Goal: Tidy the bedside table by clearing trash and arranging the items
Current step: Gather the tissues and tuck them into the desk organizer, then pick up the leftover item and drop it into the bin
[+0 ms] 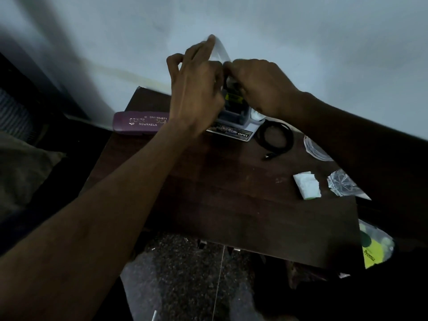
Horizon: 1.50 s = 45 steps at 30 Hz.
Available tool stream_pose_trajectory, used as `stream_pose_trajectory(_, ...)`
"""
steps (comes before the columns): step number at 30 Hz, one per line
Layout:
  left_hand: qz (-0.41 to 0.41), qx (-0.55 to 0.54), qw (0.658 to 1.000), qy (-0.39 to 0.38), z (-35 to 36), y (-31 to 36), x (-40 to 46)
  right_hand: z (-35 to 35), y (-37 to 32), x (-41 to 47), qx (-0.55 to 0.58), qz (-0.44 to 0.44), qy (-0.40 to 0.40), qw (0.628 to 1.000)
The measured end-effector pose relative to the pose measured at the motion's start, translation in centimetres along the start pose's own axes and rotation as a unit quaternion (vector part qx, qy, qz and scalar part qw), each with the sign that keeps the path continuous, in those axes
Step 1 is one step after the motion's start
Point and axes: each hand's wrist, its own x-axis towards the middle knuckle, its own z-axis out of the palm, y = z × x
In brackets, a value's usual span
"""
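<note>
Head view: both hands [228, 84] pinch a clear wrapper [220, 48] standing upright over the box [234, 117].

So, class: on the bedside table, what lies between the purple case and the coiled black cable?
In the head view, the box marked OPEL lies between the purple case and the black cable, with both hands working on it.
</note>
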Motion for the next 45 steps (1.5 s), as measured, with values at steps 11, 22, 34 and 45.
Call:
stream_pose_trajectory(11, -0.024, -0.017, 0.999, 0.02, -0.5, -1.0, 0.0, -0.2, 0.3, -0.5, 0.011, 0.052, 0.032, 0.998)
stream_pose_trajectory(22, 0.063, -0.022, 0.991, 0.114, -3.1, 0.7, -2.1, -5.9, 0.9, -8.5, 0.012, 0.129, 0.161, 0.978)
stream_pose_trajectory(34, 0.17, -0.006, 0.985, -0.029, 1.4, 10.5, -12.7, -9.9, 2.4, -29.9, 0.013, 0.312, 0.27, 0.911)
stream_pose_trajectory(45, 0.066, 0.015, 0.979, -0.194, 8.2, 15.1, -16.7, -3.5, -0.9, -36.3, 0.091, 0.47, 0.368, 0.797)
